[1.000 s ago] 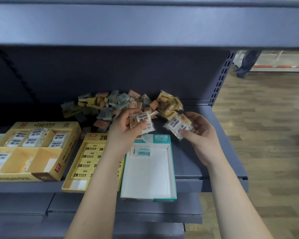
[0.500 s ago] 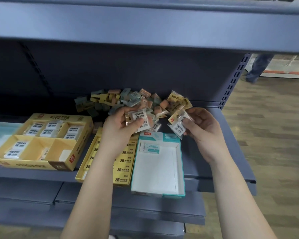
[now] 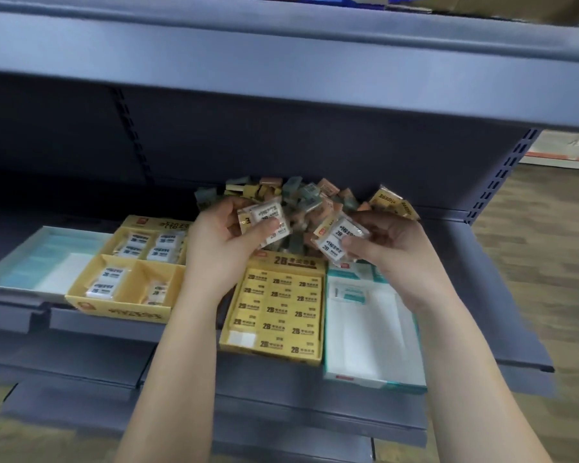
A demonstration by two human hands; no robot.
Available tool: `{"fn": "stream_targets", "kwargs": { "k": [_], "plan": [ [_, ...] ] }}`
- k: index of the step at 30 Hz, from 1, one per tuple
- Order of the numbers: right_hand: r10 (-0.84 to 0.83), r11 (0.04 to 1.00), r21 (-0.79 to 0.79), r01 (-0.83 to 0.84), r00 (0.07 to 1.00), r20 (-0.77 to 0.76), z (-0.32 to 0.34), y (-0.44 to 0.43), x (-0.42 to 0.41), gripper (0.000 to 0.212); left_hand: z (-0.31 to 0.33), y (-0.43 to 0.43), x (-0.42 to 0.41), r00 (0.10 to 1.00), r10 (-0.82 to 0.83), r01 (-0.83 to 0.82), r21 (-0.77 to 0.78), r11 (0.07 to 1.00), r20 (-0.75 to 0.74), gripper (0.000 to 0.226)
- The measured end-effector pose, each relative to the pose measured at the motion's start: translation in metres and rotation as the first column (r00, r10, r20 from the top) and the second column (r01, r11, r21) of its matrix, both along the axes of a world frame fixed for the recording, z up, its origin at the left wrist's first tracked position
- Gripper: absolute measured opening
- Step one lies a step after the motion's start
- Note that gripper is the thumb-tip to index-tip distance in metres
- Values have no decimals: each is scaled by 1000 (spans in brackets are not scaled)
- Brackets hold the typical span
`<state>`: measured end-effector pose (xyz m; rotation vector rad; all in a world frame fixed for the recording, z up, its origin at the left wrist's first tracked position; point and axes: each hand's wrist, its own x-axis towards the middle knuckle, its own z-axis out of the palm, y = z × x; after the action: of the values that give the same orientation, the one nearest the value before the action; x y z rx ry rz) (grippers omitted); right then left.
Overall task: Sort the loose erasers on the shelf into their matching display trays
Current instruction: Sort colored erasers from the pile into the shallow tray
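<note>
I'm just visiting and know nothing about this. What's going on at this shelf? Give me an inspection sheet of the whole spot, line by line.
Surface: grey metal shelf, with four trays along its front.
Job's things: loose eraser pile at the back; yellow compartment tray, partly filled; yellow 2B tray, nearly full; teal-edged white tray holding one teal eraser; pale blue tray at far left.
Clutter: nothing seen.
Hands: left hand grips wrapped 2B erasers; right hand grips another wrapped 2B bunch.
Cables: nothing seen.
Surroundings: upper shelf overhead; wooden floor to the right.
</note>
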<state>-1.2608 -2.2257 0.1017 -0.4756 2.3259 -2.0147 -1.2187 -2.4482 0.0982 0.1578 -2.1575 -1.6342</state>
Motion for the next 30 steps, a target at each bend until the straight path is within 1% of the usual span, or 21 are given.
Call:
{"fn": "stream_targets", "kwargs": {
  "k": [5,6,9,10,12,14,16,18,25,30],
  "plan": [
    [30,989,149,-27,999,-17,3,-55,11,25,5,-53,14,997,78,-78,7,997,5,21],
    [30,986,163,-25,999,-32,1,-67,14,25,5,-64,17,995,95,-95,-3,996,8,23],
    [-6,993,116,13,998,-64,-3,-102,26,26,4,-93,24,992,123,-123,-15,992,15,21],
    [-14,992,123,24,997,-78,-4,-113,29,26,3,-100,25,992,124,-124,-6,992,17,20],
    [3,981,194,17,995,-104,-8,-132,35,23,0,-114,28,992,124,-124,4,992,27,21],
    [70,948,317,-29,990,-120,-10,-147,38,22,-2,-125,29,993,112,-113,7,994,38,21],
    [128,885,463,-52,982,-136,-11,-160,41,22,-4,-135,30,994,93,-93,12,996,50,21],
    [169,835,546,-72,977,-130,-12,-170,44,20,-5,-145,32,996,63,-64,9,998,64,21],
    [225,709,691,-143,974,-28,-13,-183,45,11,-13,-167,34,994,-12,8,38,999,110,23],
    [234,639,764,-86,968,-86,-13,-190,47,10,-16,-174,32,990,-65,60,43,997,123,24]
  ]
}}
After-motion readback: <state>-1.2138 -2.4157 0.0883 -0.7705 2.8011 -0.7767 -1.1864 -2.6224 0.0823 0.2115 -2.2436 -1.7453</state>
